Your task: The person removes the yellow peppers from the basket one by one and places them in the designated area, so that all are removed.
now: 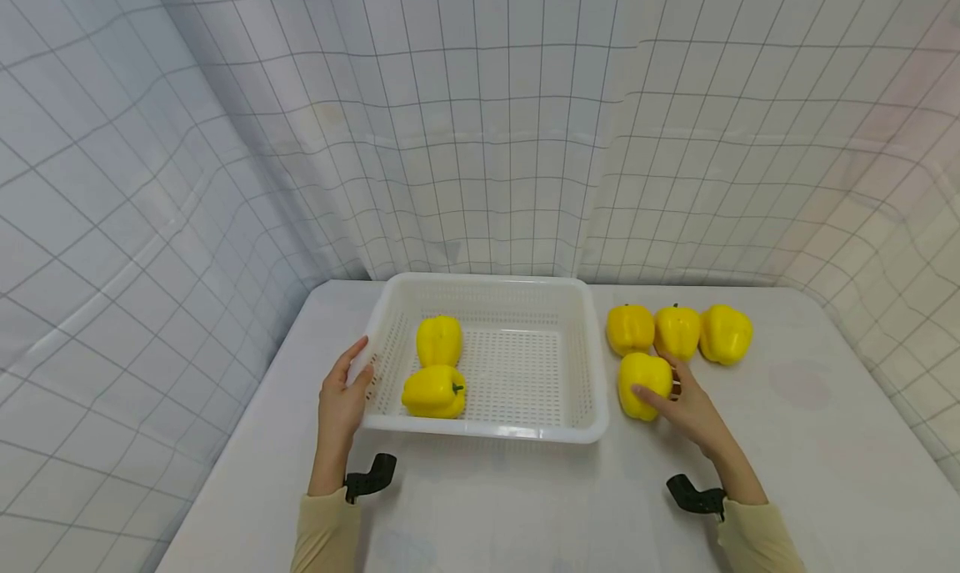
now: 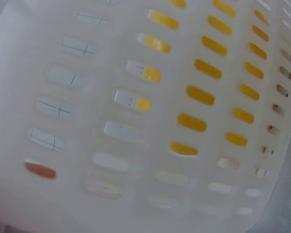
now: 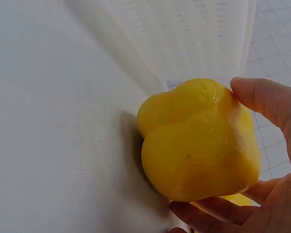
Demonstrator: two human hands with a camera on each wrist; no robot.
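From the head view, a white basket sits on a white table, with two yellow peppers lying in its left part, one behind the other. The left hand grips the basket's left rim, thumb hooked over the edge and fingers against the outer wall. Just right of the basket, the right hand curls round a fourth pepper that rests on the table. Behind it three more peppers stand in a row, close together. Black camera mounts sit at both wrists, and a gridded white curtain hangs behind. The left wrist view shows only the basket wall up close, its slots showing yellow through them on the right; the hand itself is out of frame. In the right wrist view the held pepper fills the middle, thumb above and fingers below it, with the basket's side just beyond.
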